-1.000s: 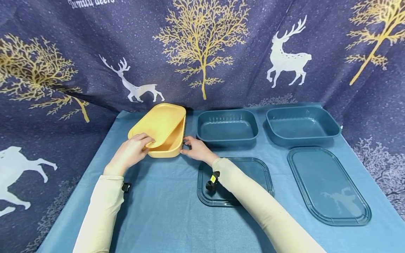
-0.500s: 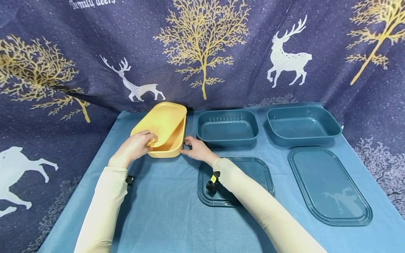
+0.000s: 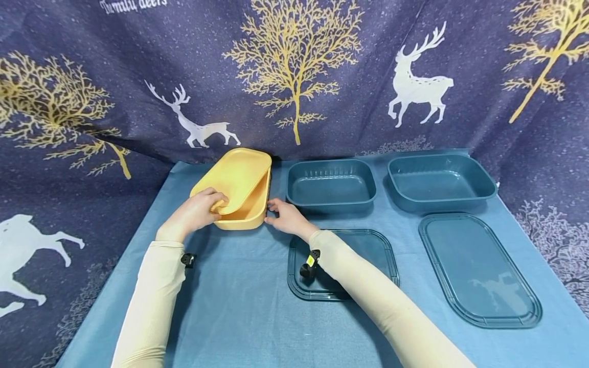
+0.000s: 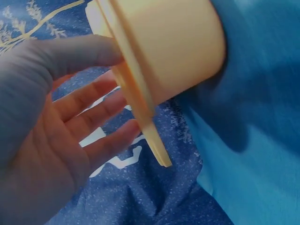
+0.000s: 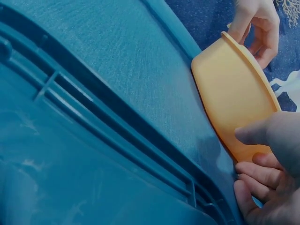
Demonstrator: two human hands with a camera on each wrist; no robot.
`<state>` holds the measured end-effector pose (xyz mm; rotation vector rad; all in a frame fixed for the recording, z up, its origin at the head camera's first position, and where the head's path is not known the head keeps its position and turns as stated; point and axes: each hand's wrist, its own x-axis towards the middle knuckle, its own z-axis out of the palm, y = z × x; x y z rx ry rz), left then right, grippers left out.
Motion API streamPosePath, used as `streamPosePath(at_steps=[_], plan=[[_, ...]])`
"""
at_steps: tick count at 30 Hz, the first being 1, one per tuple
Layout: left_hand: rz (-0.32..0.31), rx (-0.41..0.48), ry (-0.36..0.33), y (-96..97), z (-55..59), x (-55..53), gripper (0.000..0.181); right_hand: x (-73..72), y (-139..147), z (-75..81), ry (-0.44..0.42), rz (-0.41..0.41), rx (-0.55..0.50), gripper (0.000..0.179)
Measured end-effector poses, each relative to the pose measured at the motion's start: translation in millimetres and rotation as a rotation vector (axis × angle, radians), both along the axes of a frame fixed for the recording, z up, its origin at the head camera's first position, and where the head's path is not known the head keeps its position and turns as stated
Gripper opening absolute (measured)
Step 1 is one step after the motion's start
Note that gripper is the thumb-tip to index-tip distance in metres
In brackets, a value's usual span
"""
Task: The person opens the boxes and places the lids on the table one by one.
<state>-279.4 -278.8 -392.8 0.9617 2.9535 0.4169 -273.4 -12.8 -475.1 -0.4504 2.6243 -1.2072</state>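
Note:
At the back left of the table stands a yellow rectangular food box [image 3: 241, 224]. Its matching yellow lid [image 3: 235, 176] lies askew on top, leaving an opening along the right and front. My left hand [image 3: 195, 211] pinches the lid's front left corner; in the left wrist view the thumb is on one side of the lid [image 4: 156, 145] and the fingers are on the other. My right hand [image 3: 289, 218] rests against the box's right side near the front corner. The right wrist view shows its thumb and fingers against the outer wall, not wrapped around it.
Two blue boxes without lids stand along the back, one in the middle [image 3: 331, 207] and another at the right [image 3: 444, 205]. A blue lid [image 3: 338, 292] lies under the right forearm. Another blue lid [image 3: 483, 271] lies farther right. A patterned cloth [image 3: 294, 61] hangs behind.
My left hand and the lid have shifted slightly to the right since a second ago, with little movement in the last half second. The right hand stays at the box's side.

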Motion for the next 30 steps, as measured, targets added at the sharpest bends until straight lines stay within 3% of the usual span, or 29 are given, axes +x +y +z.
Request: streamPosePath(at_steps=[5,8,14,22,30], plan=[[0.014,0.004,-0.032,1.3,4.9,-0.6,0.037,-1.0,0,-1.1,-0.008,-0.001,-0.002,0.052],[0.059,0.0,0.0,7.7,6.7,-2.3,0.037,-2.2,1,-2.3,-0.003,0.004,-0.004,0.051],[0.159,-0.042,0.04,27.3,6.2,-6.5,0.055,-3.8,2,-3.8,0.013,0.015,-0.003,0.049],[0.21,-0.126,0.011,45.8,-2.3,-12.6,0.069,-4.7,2,-3.9,0.021,0.015,0.009,0.049],[0.242,-0.174,0.002,51.0,-10.0,-13.8,0.071,-4.4,1,-2.8,0.006,0.014,0.014,0.051]])
